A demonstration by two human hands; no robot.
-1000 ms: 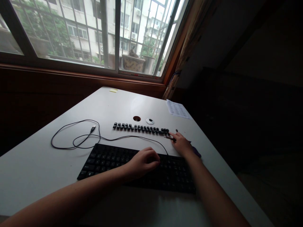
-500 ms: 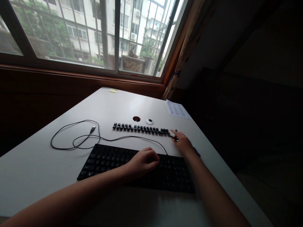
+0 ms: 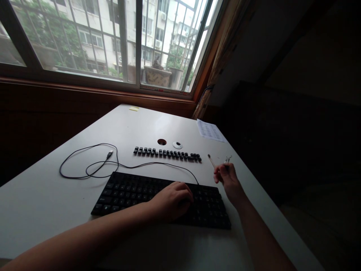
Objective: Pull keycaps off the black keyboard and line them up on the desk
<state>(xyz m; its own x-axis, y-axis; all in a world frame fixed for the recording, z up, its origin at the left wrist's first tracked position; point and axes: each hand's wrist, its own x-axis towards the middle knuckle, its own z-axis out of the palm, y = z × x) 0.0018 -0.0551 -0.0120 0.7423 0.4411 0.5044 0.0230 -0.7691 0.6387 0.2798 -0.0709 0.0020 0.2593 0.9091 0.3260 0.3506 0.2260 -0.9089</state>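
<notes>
left hand point(image 3: 175, 201) is lying on the keyboard point(image 3: 141, 192), fingers curled loosely, gripping nothing. right hand point(image 3: 227, 180) is hovering beside the keyboard's right end, fingers pinching a thin wire tool point(image 3: 227, 161). a small stick point(image 3: 211, 160) is lying just beyond it. a keycap row point(image 3: 167, 153) is sitting on the table point(image 3: 42, 203).

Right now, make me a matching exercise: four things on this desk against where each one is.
Things:
1. left hand
2. right hand
3. row of keycaps
4. USB plug

Places:
A. at the loose end of the cable, left of the keycaps
B. resting on the black keyboard
C. lifted above the desk, holding a thin tool
D. lined up beyond the keyboard

Pairs: 1-B, 2-C, 3-D, 4-A
</notes>
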